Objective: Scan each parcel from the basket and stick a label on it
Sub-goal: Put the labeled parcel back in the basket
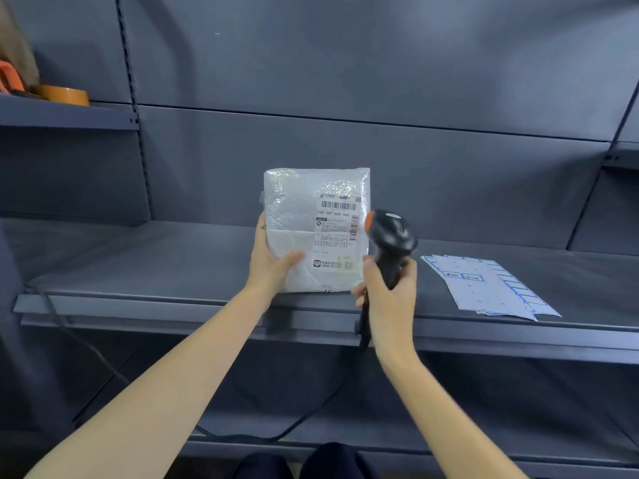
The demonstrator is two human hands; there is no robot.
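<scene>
Dim, even light, soft shadows on the grey shelf (173,257) (edges bowed, slightly blurred).

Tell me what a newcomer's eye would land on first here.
First, the white bubble-wrap parcel, held upright at the centre of the grey shelf by the left hand. Beside it, the right hand grips a black scanner. Blue-edged label sheets lie on the shelf to the right.
</scene>
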